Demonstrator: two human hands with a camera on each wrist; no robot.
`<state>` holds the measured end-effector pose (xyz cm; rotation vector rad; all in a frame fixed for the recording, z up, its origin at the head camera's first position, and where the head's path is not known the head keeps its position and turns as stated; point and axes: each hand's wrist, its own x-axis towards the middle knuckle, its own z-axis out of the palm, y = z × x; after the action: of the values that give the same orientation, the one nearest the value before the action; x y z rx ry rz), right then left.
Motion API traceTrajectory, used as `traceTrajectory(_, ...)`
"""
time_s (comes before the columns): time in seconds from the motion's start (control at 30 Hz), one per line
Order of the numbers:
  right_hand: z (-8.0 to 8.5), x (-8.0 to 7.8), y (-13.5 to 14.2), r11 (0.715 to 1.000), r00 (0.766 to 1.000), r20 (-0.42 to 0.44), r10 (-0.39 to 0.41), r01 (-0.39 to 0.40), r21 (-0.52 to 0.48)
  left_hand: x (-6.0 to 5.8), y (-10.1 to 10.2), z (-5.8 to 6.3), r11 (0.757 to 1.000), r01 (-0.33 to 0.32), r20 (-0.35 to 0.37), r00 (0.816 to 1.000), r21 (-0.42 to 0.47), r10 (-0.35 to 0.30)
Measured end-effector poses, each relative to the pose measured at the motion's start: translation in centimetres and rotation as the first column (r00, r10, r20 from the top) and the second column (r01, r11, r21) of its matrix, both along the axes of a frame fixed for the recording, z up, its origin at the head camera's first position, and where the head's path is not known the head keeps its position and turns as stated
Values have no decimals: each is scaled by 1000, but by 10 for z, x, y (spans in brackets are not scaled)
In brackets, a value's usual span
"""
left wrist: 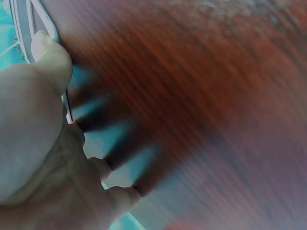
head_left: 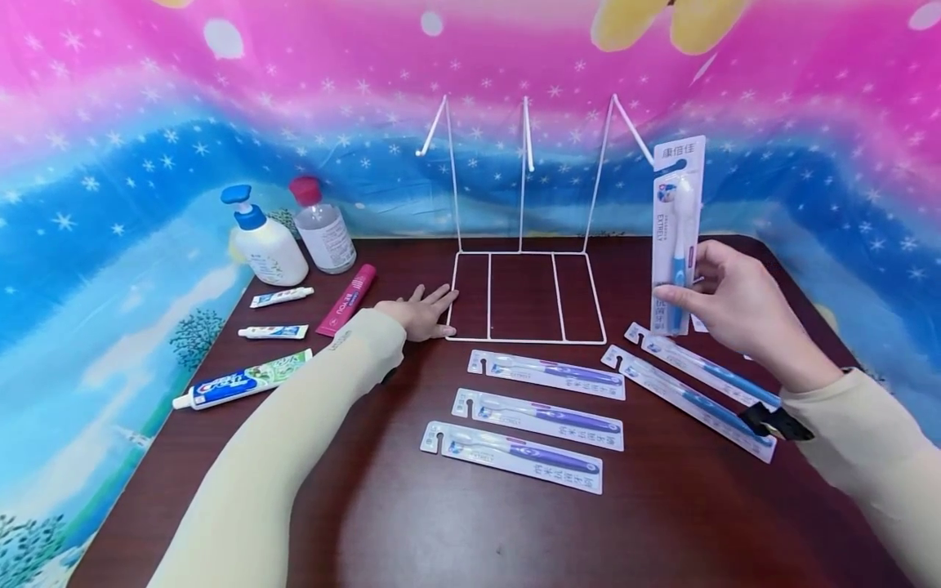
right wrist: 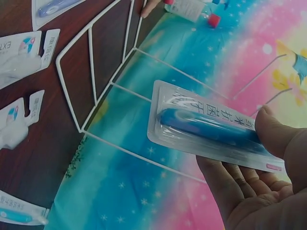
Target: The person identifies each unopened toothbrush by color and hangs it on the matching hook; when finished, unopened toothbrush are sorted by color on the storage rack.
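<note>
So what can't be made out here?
Head: a white item, mostly hidden behind the right hand and the plastic-packaged blue-handled toothbrush it grips.
Head: print on the clear plastic bottle with a red cap, too small.
Left wrist: the white wire rack, cut by the top edge and partly covered by the left hand.
Right wrist: another packaged blue-handled toothbrush, cut by the left edge.

wire rack (head_left: 489, 296): on table (head_left: 353, 523) | bottles (head_left: 272, 255), tubes (head_left: 347, 300): left of rack | toothbrush packs (head_left: 540, 418): before, right
</note>
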<state>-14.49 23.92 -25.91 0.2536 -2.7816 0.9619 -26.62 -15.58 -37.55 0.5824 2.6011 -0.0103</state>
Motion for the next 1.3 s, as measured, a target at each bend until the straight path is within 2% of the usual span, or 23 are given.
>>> traceTrajectory(0.37, -13, -25, -8, 1000, 999, -26, 18, -19, -24, 1, 1, 5, 1000, -10, 10, 1000, 18, 9)
traceTrajectory(0.57, -20, -46, -9, 999, 1000, -11, -5, 5, -40, -2, 2, 4, 1000, 1, 1, 1000, 23, -1)
traceTrajectory(0.7, -26, -61, -15, 997, 1000, -4, 13, -13, -79, -1, -1, 0, 1000, 4, 5, 1000, 17, -4)
traceTrajectory(0.8, -28, -71, -17, 994, 999, 21, 35, -32, -102, -1, -2, -1, 999, 28, -1, 1000, 18, -28)
traceTrajectory(1.07, -31, -107, -24, 990, 996, 55, 68, -61, -125, -6, -11, -8, 987, 161, -73, 985, 22, -159)
traceTrajectory(1.3, -31, -139, -28, 991, 994, 74, 83, -74, -115, -8, -11, -9, 985, 174, -69, 982, -1, -174)
